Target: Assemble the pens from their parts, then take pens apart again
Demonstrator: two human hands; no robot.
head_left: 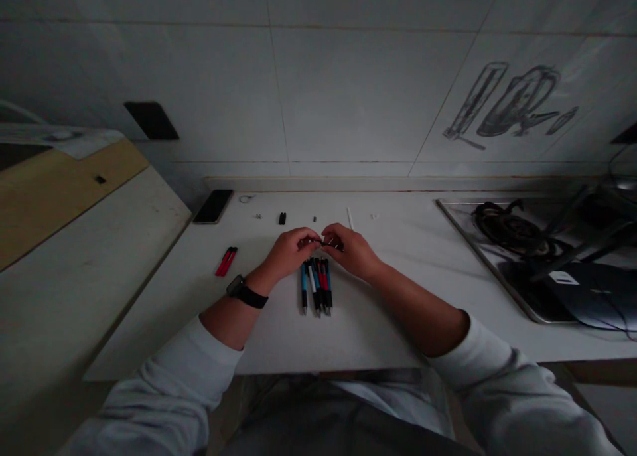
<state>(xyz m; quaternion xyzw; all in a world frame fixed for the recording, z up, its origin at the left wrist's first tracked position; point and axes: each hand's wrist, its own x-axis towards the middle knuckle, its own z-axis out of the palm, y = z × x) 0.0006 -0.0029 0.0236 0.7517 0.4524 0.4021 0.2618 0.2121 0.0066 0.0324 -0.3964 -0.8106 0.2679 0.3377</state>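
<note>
1. Left grip [293, 250] and right grip [353, 251] are closed on a small dark part [325, 244] between their fingertips; fingers hide most of it, so its shape is hard to make out
2. Just below both grips, toward the body, pens [317, 289] lie bunched on the counter [358, 343], too overlapped for a sure count
3. Left of the left grip: red pieces [226, 261], with a phone [213, 206] farther off
4. Beyond the grips: black pieces [283, 218], a tiny dark piece [314, 219], a white stick [350, 218] and clear bits [374, 216], too small to identify
5. Well right of the right grip, dark equipment [592, 290] partly covers a stove [512, 230]
6. Counted: one phone, one white stick, two red pieces
</note>
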